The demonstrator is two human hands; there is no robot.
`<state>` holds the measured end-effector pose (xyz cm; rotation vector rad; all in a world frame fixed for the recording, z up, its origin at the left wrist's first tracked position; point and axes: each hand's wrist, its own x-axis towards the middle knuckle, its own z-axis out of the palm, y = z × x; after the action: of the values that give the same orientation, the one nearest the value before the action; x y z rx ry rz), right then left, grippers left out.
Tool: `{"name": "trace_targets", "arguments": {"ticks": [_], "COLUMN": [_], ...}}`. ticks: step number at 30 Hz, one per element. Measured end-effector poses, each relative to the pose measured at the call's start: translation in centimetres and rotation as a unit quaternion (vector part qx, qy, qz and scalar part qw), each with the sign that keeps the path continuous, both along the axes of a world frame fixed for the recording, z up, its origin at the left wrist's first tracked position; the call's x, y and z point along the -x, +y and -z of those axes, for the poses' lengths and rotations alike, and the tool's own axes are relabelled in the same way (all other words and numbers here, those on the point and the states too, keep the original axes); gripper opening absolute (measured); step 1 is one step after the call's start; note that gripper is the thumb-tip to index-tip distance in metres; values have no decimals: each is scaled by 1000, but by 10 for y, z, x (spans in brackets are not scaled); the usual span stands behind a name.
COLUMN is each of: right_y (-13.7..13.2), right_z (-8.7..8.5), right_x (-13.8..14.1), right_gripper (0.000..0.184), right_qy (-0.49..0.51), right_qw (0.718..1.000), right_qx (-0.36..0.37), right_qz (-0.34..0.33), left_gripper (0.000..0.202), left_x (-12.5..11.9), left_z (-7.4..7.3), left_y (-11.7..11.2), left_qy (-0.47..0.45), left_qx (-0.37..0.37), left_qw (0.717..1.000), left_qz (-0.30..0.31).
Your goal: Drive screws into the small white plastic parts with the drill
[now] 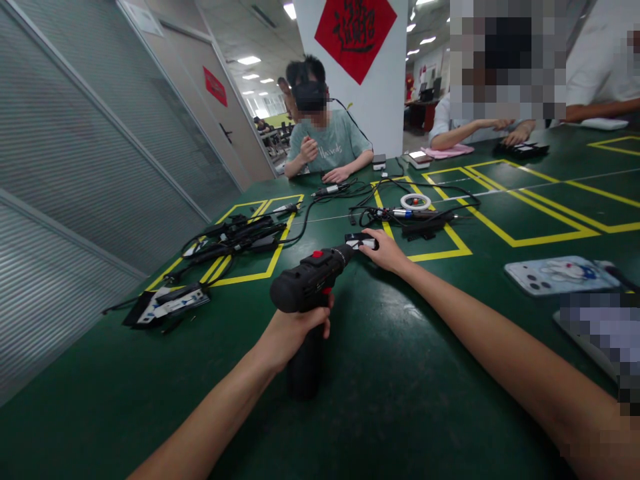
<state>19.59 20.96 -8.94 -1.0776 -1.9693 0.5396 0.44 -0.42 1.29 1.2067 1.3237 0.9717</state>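
Observation:
My left hand (295, 330) is wrapped round the grip of a black cordless drill (313, 283) with a red button on top. The drill stands on the green table and points away from me. Its nose meets a small black and white part (361, 241) lying on the table. My right hand (383, 250) rests on that part, fingers closed over its right end.
Black cables and tools (235, 237) lie in a yellow-taped box at the left, and a flat packet (167, 303) lies nearer. More cables, a pen-like tool (415, 215) and a white ring (415, 201) sit ahead. A phone (560, 275) lies at right. Other people sit across the green table (400, 373).

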Motion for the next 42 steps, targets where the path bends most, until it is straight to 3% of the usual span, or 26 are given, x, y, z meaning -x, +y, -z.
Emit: {"name": "trace_targets", "arguments": {"ticks": [42], "right_y": [0], "right_z": [2], "right_x": [1], "right_gripper": [49], "right_qy": [5], "right_qw": [1000], "right_qx": [8], "right_qz": [1], "left_gripper": [22], "left_x": [1], "left_z": [2], "left_y": [-1], "left_qy": [-2], "left_qx": [7], "left_qw": [1000], "left_qz": [-8]}}
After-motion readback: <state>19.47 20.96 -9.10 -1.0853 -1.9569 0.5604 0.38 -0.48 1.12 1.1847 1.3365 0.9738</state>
